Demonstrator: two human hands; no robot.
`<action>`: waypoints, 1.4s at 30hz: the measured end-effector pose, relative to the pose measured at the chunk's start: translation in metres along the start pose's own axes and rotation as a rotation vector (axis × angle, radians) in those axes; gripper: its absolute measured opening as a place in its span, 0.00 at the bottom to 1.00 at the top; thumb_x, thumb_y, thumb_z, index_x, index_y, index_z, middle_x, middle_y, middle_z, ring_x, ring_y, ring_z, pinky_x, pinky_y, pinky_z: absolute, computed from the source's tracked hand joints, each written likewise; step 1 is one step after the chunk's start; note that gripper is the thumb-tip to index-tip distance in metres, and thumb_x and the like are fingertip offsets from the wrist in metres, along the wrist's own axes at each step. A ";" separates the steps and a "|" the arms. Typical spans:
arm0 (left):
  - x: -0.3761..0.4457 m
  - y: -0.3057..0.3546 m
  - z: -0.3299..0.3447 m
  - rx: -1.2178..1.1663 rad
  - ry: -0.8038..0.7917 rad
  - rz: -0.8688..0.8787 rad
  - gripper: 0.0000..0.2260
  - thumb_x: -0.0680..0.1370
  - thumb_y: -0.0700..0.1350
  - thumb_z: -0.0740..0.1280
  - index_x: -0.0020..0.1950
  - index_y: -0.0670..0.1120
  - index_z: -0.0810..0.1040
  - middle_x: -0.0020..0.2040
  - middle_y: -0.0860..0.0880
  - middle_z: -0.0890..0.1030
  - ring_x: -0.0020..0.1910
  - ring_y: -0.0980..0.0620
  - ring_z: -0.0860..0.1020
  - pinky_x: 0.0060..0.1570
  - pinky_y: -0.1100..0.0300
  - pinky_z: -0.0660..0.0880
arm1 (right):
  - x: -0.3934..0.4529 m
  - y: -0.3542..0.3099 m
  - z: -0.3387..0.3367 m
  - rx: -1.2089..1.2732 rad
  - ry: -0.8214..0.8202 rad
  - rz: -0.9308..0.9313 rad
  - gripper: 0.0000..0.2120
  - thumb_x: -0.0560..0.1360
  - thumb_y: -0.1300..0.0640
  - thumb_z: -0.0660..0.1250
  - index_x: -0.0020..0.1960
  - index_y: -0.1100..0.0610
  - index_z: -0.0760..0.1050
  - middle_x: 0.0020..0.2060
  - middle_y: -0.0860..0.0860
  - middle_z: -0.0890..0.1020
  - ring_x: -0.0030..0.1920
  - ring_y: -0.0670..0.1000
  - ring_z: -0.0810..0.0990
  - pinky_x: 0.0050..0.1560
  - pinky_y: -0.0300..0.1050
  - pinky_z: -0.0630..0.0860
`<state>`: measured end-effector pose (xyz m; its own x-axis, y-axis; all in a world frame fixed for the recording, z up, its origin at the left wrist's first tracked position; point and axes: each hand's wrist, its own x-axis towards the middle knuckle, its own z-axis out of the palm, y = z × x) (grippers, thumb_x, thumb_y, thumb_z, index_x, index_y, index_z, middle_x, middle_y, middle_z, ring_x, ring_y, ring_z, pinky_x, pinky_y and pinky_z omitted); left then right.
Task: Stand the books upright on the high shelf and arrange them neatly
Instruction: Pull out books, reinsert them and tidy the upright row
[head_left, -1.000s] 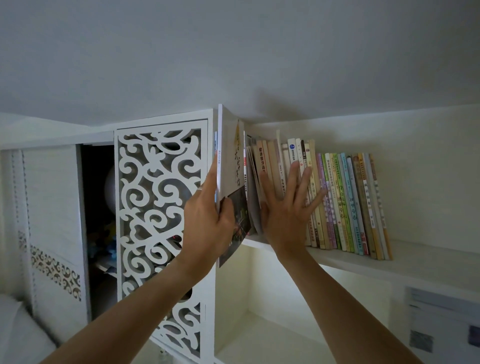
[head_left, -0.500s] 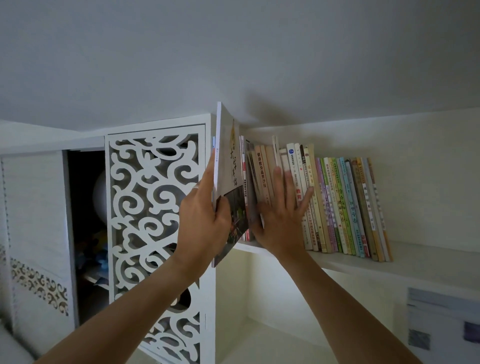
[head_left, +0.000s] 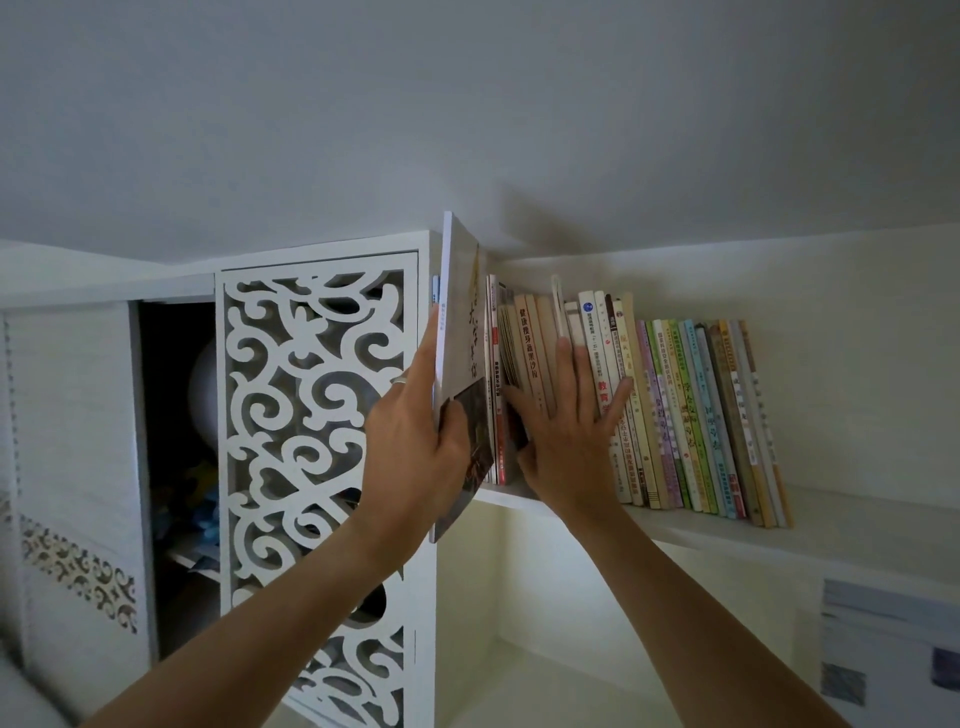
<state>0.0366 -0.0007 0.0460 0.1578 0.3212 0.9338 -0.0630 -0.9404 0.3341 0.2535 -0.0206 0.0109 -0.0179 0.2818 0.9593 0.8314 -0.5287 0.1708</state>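
Note:
My left hand (head_left: 415, 447) grips a tall, thin grey book (head_left: 462, 332) near its lower edge, thumb on the cover. The book stands upright at the left end of the high white shelf (head_left: 727, 540), sticking out past the shelf's front edge. My right hand (head_left: 566, 436) lies flat with spread fingers against the spines of the row of upright books (head_left: 691, 415), its thumb tucked between the leftmost books. Most books in the row lean slightly to the left. One thin white book (head_left: 558, 306) stands taller than its neighbours.
Left of the shelf is a white cabinet door with scroll cut-outs (head_left: 311, 415). Beside it an open dark compartment (head_left: 176, 457) holds a pale round object and blue items. The ceiling sits close above the books. A lower shelf recess (head_left: 571, 649) lies beneath.
My right hand has slid down and left along the spines, its thumb going in between the leftmost books. The tall book in my left hand has moved closer to the row.

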 end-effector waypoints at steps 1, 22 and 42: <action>-0.001 0.000 0.000 -0.006 0.001 0.000 0.34 0.80 0.32 0.61 0.84 0.52 0.58 0.48 0.70 0.72 0.44 0.68 0.78 0.39 0.65 0.81 | 0.000 0.000 -0.001 0.016 0.002 -0.001 0.25 0.81 0.35 0.50 0.74 0.40 0.70 0.83 0.61 0.50 0.83 0.65 0.47 0.74 0.79 0.44; -0.020 0.023 0.016 -0.113 -0.026 -0.099 0.31 0.81 0.30 0.61 0.81 0.54 0.63 0.59 0.62 0.77 0.53 0.74 0.77 0.44 0.77 0.75 | -0.001 0.001 0.001 0.062 0.012 0.035 0.31 0.79 0.36 0.54 0.80 0.45 0.64 0.83 0.62 0.48 0.83 0.64 0.45 0.76 0.76 0.42; -0.023 0.029 0.013 -0.114 0.001 -0.179 0.30 0.81 0.32 0.59 0.81 0.51 0.63 0.53 0.60 0.79 0.38 0.58 0.80 0.31 0.69 0.76 | -0.001 -0.002 0.002 0.036 0.021 0.062 0.29 0.83 0.40 0.50 0.82 0.46 0.58 0.83 0.63 0.47 0.83 0.64 0.44 0.75 0.77 0.44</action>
<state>0.0437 -0.0370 0.0322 0.1758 0.4825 0.8581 -0.1450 -0.8495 0.5074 0.2535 -0.0181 0.0093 0.0231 0.2325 0.9723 0.8510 -0.5151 0.1029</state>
